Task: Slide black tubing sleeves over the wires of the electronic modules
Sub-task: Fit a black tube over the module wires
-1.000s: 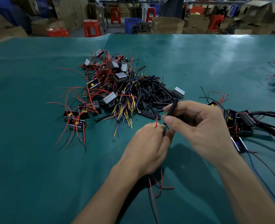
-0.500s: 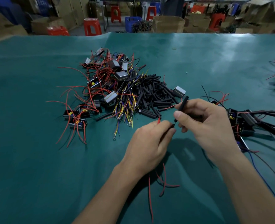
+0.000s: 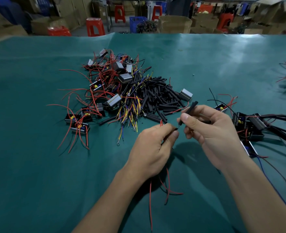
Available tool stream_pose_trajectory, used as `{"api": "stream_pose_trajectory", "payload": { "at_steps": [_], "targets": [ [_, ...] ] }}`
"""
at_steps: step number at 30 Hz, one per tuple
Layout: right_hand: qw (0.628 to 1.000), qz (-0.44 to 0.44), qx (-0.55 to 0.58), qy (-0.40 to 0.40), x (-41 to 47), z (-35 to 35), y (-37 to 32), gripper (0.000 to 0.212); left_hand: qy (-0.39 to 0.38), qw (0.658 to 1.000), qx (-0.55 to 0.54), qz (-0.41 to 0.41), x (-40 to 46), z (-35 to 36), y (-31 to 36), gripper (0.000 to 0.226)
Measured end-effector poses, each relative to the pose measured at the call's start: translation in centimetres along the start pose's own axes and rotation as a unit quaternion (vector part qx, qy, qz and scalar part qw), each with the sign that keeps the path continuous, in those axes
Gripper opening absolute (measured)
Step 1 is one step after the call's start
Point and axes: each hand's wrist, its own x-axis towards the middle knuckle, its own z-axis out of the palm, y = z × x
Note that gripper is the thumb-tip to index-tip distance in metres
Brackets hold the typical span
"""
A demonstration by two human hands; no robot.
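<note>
Frame centre: right hand (image 3: 218, 135) pinches sleeve (image 3: 191, 107), long axis tilted, top end pointing upper right. Left hand (image 3: 153, 148) pinches wire (image 3: 161, 122) tips just beside sleeve's lower end, above worktop (image 3: 38, 165).

teal table cover (image 3: 38, 165), red stools (image 3: 95, 26) behind — cardboard boxes (image 3: 175, 24), blue crate (image 3: 137, 22)
</note>
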Motion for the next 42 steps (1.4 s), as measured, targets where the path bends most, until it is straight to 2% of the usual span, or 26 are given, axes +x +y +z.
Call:
{"api": "stream_pose_trajectory", "payload": {
  "at_steps": [10,22,26,30,34,38,42],
  "targets": [
    [0.994,0.069,0.073,0.036,0.0,0.8,0.5,0.019,-0.006,1.0,0.0,-0.001,0.1,-0.1,0.1,0.028],
    [0.996,0.066,0.052,0.016,0.3,0.0,0.4,0.023,-0.017,1.0,-0.009,-0.003,0.1,-0.1,0.0,0.026],
    [0.998,0.041,0.042,-0.007,0.3,-0.1,0.4,0.023,-0.016,1.0,-0.013,-0.004,0.0,-0.1,-0.1,0.024],
    [0.999,-0.036,-0.038,-0.01,0.4,-0.4,0.5,0.021,-0.011,1.0,-0.011,-0.011,0.1,-0.1,-0.1,0.026],
    [0.997,-0.05,-0.056,-0.032,0.3,-0.5,0.6,0.02,-0.003,1.0,-0.013,-0.017,0.1,0.0,-0.4,0.025],
    [0.993,-0.079,-0.085,-0.003,0.3,-0.2,1.0,0.016,0.017,1.0,-0.014,-0.018,0.1,0.1,-0.5,0.021],
    [0.994,-0.086,-0.052,0.031,0.1,0.7,1.8,0.013,0.019,0.999,-0.029,-0.025,0.1,0.0,-0.4,0.018]
  ]
}}
